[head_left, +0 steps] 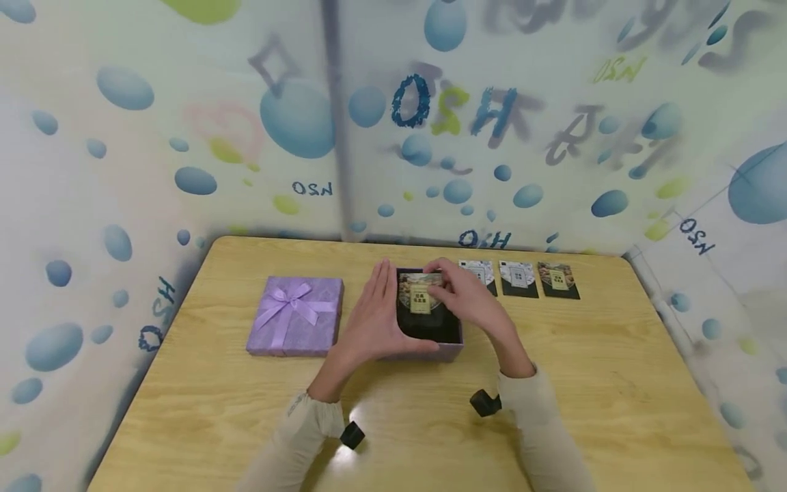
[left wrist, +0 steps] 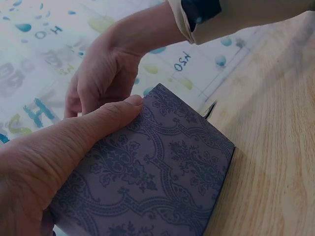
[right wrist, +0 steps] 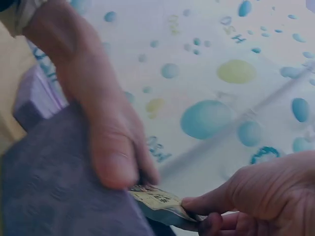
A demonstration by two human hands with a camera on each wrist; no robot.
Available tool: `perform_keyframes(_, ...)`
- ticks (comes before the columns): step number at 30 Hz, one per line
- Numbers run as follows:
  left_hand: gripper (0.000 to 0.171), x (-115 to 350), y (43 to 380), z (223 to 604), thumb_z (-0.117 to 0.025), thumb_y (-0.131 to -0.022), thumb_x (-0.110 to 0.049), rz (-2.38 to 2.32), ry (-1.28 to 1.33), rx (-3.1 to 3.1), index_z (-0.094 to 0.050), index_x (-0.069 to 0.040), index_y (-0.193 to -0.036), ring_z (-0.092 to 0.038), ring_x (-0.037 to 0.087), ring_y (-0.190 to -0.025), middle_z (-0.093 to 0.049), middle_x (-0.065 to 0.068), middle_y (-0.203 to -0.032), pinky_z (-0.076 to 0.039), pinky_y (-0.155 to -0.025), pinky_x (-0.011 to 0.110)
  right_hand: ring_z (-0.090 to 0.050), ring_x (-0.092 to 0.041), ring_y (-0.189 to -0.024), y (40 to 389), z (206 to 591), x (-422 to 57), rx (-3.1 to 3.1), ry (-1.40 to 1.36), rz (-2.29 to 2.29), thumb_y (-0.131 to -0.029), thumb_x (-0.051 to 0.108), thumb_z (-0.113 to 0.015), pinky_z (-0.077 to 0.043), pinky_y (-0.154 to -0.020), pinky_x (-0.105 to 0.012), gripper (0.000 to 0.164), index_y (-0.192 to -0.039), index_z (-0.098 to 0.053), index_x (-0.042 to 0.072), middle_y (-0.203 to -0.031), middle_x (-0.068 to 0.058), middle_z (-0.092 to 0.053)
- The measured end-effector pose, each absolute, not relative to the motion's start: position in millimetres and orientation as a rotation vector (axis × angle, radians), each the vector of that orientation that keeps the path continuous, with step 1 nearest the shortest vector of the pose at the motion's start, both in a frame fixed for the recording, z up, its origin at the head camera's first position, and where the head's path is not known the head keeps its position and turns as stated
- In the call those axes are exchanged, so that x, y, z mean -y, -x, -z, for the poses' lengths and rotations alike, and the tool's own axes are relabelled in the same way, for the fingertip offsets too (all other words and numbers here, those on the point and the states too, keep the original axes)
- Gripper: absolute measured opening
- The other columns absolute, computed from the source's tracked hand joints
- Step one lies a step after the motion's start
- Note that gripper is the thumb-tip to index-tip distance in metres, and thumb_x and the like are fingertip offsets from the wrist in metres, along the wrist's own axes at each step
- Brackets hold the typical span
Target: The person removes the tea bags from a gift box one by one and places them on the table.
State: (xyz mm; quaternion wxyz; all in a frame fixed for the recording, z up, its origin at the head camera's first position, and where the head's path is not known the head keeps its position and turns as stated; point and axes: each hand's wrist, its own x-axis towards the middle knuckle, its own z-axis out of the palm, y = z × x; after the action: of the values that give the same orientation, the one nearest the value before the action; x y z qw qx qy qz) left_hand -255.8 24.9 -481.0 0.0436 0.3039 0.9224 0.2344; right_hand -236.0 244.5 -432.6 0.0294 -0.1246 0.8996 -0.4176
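An uncovered purple patterned box (head_left: 451, 352) with a black inside stands mid-table. My left hand (head_left: 374, 321) rests against it, straight fingers along the left side and the thumb stretched along the front. In the left wrist view the thumb lies on the box's patterned wall (left wrist: 162, 162). With thumb and fingers, my right hand (head_left: 472, 298) pinches the edge of a flat printed packet (head_left: 421, 301) with a yellow label, over the box's opening. The right wrist view shows the packet (right wrist: 160, 201) between those fingertips, close beside the box's edge.
Left of the box lies a purple square lid (head_left: 326, 324) with a ribbon bow. To the right, two whitish packets (head_left: 518, 279) and a darker yellow-labelled packet (head_left: 558, 280) lie in a row. A patterned wall (head_left: 387, 171) rises behind the wooden table (head_left: 615, 383).
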Motion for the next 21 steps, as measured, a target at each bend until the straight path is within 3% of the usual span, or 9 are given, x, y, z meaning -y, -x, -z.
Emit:
perform_keyframes(12,0.16,-31.1,259.2,478.4,-0.068,-0.06,-0.096,-0.675,-0.925,-2.821,0.019,-0.011,-0.163,0.012,0.025,-0.161,0.023,0.006,-0.172,-0.008,-0.129,0.043,-0.038,-0.021,-0.061,226.9,423.6,-304.6,-2.719,0.221,1.387,-0.107,0.012,-0.06,-0.039,-0.061,-0.033,0.028,-0.135,-0.057,0.004,-0.075,-0.008,-0.047)
perform_keyframes(21,0.16,-25.3,256.7,478.2,-0.069,-0.06,-0.096,-0.681,-0.916,-2.81,0.018,-0.01,-0.164,0.014,0.024,-0.161,0.023,0.006,-0.172,-0.007,-0.129,0.043,-0.04,-0.02,-0.063,214.7,431.8,-319.0,-2.61,0.2,1.471,-0.108,0.012,-0.059,-0.04,-0.063,-0.033,0.032,-0.138,-0.055,0.002,-0.079,-0.011,-0.052)
